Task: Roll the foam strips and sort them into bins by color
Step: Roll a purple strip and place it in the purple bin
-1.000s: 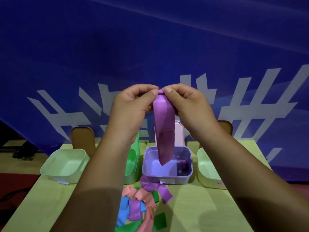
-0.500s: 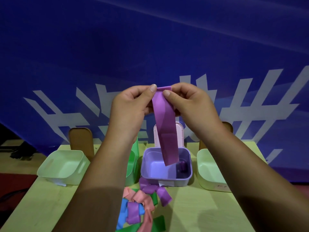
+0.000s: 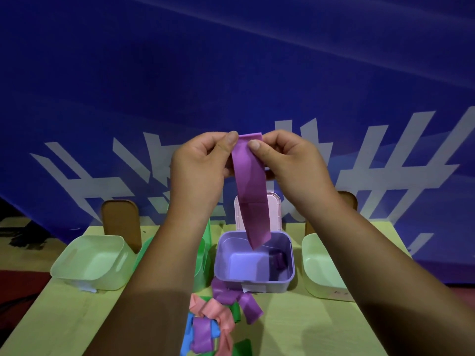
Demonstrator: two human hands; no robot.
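A purple foam strip (image 3: 253, 196) hangs straight down in front of me, its lower end above the purple bin (image 3: 253, 283). My left hand (image 3: 199, 170) and my right hand (image 3: 288, 163) both pinch the strip's top end between thumb and fingers. A rolled purple strip (image 3: 279, 259) lies inside the purple bin at its right side. A heap of loose strips (image 3: 218, 322), purple, pink, blue and green, lies on the table in front of the bin.
A pale green bin (image 3: 90, 263) stands at the left, another pale green bin (image 3: 323, 268) at the right. A green bin (image 3: 203, 255) is partly hidden behind my left forearm. Brown lids (image 3: 120, 222) and a pink lid (image 3: 273, 209) stand behind the bins, against the blue banner.
The strip's top end has flattened out from a narrow pinched tip to its full width between my thumbs. Both hands stay at about the same height.
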